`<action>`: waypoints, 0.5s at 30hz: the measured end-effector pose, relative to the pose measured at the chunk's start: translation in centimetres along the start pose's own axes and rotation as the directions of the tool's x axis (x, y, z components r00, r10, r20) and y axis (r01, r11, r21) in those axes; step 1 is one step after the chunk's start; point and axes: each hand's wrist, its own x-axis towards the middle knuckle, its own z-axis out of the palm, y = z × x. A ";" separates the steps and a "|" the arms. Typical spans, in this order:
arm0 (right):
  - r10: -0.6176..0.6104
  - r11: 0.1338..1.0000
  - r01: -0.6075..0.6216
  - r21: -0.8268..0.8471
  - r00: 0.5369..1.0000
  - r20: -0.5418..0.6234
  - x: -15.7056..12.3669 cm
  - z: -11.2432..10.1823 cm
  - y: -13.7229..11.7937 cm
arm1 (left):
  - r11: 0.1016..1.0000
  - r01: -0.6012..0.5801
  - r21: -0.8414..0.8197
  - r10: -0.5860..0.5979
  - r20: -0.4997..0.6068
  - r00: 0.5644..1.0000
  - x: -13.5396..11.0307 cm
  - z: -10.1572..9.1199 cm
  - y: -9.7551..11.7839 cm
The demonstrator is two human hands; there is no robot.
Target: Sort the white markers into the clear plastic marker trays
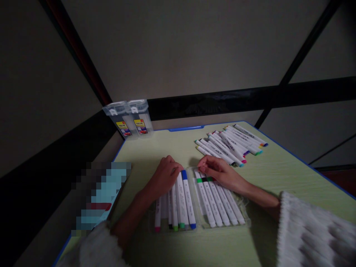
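Observation:
An open clear marker case [244, 218] lies flat on the pale green table [278, 174], both halves holding white markers with coloured caps. My left hand [164, 177] rests with curled fingers on the markers in the left half [178, 207], touching a blue-capped one [187, 198]. My right hand [222, 171] lies over the top of the right half, its fingertips pinched at the caps of the markers there [219, 204]. What the right fingers grip is too small to make out.
A loose row of several markers [230, 145] lies at the back right of the table. Two clear plastic cases [129, 118] stand at the back left corner. A blurred patch covers something at the left edge. Black bars run behind the table.

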 end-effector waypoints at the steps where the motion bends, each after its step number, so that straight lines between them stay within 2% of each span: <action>1: -0.001 1.000 0.001 -0.001 1.000 0.000 0.0 0.0 0.0 | 1.000 0.000 0.001 0.000 0.005 1.000 0.0 0.0 0.0; 15: -0.007 1.000 0.007 0.001 1.000 -0.003 0.1 0.0 0.2 | 0.999 0.000 -0.033 0.000 0.002 1.000 0.1 0.3 -0.1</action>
